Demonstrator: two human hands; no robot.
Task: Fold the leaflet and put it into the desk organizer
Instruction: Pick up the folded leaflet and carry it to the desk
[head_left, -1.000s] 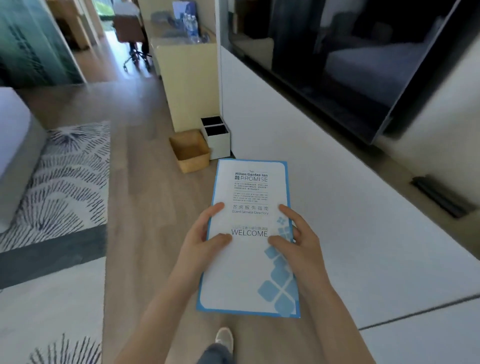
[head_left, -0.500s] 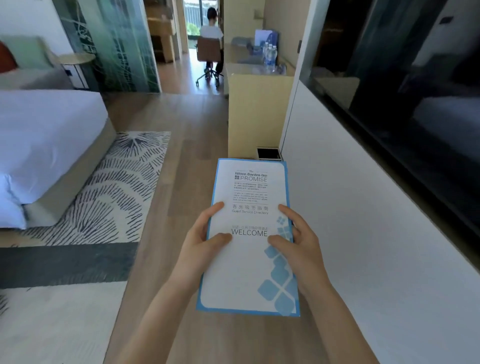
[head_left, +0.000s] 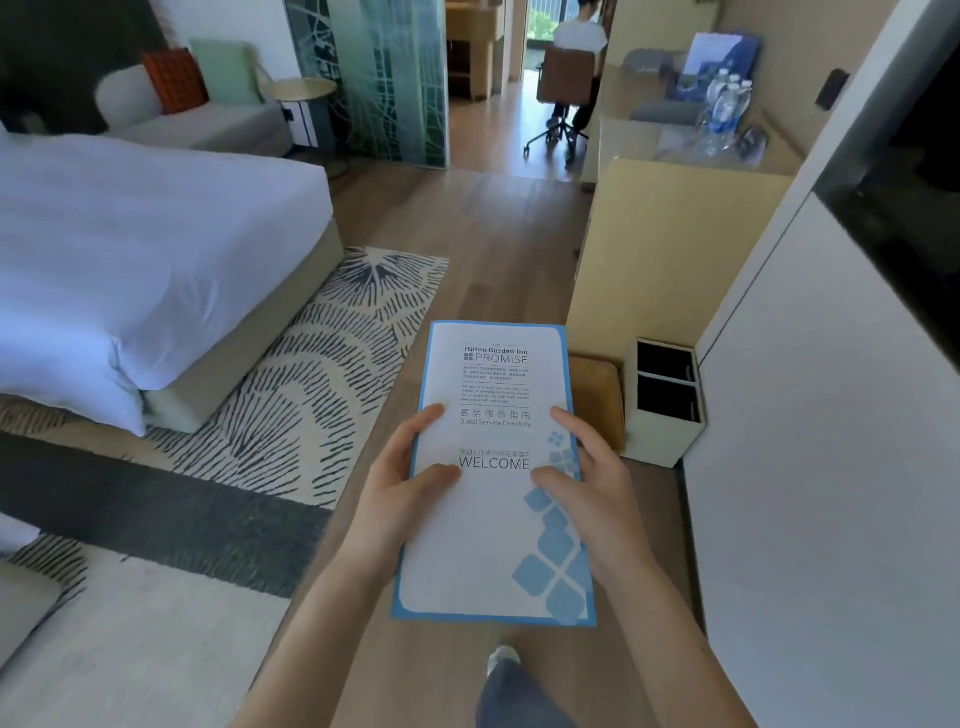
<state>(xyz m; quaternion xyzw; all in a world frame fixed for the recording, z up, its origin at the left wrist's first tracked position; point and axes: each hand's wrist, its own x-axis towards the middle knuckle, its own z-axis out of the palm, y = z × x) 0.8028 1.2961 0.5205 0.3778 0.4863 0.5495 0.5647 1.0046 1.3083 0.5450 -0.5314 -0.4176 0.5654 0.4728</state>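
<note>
A tall white leaflet (head_left: 493, 535) with a blue border, folded shut with its "WELCOME" cover up, is held flat in front of me over the wooden floor. My left hand (head_left: 402, 488) grips its left edge, thumb on the cover. My right hand (head_left: 589, 491) grips the right edge the same way. A white two-compartment box (head_left: 665, 410) with dark insides stands on the floor against the wall, just right of the leaflet's top. I cannot tell whether it is the desk organizer.
A light wooden basket (head_left: 597, 395) sits between leaflet and box. A yellow desk (head_left: 670, 244) with water bottles (head_left: 724, 111) lies ahead right. A bed (head_left: 130, 249) and patterned rug (head_left: 291, 395) fill the left. A person sits on a chair (head_left: 569, 78) far ahead.
The view has lifted and swung left, bringing the bed, the desk and the far room into sight. Both hands keep the same grip on the leaflet.
</note>
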